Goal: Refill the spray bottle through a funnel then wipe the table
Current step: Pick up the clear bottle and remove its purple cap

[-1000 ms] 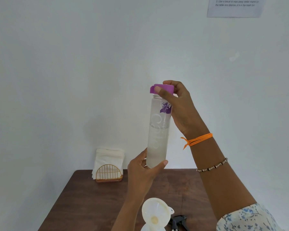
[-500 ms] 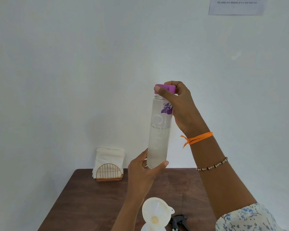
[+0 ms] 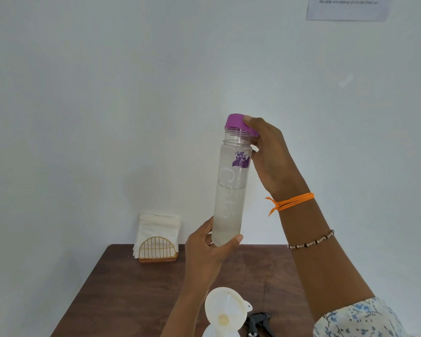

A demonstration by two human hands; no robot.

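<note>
A clear water bottle (image 3: 230, 190) is held upright above the worktop (image 3: 131, 288) by its base in the left hand (image 3: 208, 249); its purple cap (image 3: 238, 124), tilted off the threads, is pinched in the right hand (image 3: 267, 154); a white funnel (image 3: 225, 310) stands below.

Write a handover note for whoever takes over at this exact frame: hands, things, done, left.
Left hand grips the base of the water bottle, held upright above the table.
Right hand holds the purple cap, tilted off the threads.
Funnel sits in the spray bottle's neck below; black sprayer head lies beside it.
Done: cap loosened.
Left: pour, refit sprayer, wipe with a tissue from the holder.
</note>
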